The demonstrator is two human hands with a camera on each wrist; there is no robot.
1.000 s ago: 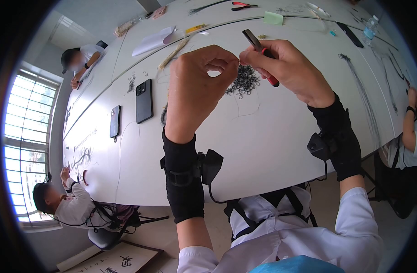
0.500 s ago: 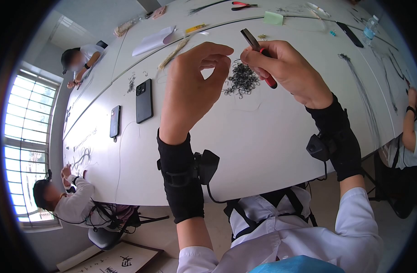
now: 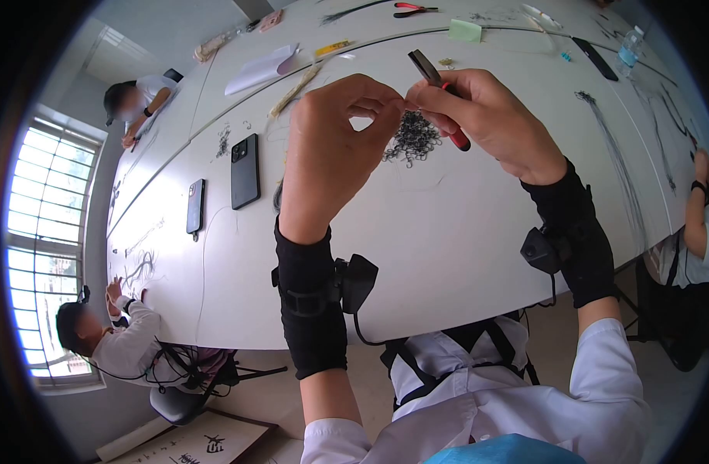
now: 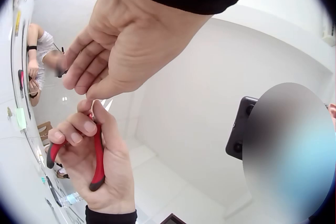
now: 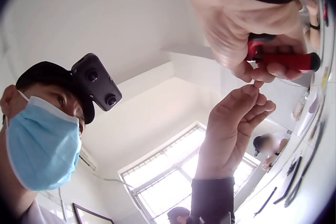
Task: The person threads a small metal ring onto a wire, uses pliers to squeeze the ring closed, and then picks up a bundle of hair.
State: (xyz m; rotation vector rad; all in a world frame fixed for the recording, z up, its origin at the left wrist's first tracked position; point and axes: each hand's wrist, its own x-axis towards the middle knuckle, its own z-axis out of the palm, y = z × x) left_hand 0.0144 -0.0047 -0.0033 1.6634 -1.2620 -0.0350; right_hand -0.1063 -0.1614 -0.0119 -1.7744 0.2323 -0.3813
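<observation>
My right hand [image 3: 497, 120] grips a pair of pliers [image 3: 425, 66] with red and black handles, the metal nose sticking out past the thumb. Its thumb and forefinger tips meet the fingertips of my left hand [image 3: 335, 151], whose thumb and forefinger are bent into a ring. What lies between the meeting fingertips is too small to see, and I cannot tell whether the left fingers pinch it. In the left wrist view, the pliers' handles [image 4: 98, 155] lie across the right palm. Just beyond the hands is a pile of small dark bent wire pieces [image 3: 414, 141].
Two phones, one larger phone [image 3: 245, 172] and a smaller phone [image 3: 195, 207], lie left on the white table [image 3: 432, 255]. Thin wire strands [image 3: 613, 155] stretch along the right. A second pair of pliers [image 3: 412, 10] and a green note [image 3: 465, 31] lie farther back. Other people sit around.
Half a second ago my left hand was drawn back left, apart from the right. Now its fingertips are back at the right fingertips, as one second ago. The right hand has barely moved.
</observation>
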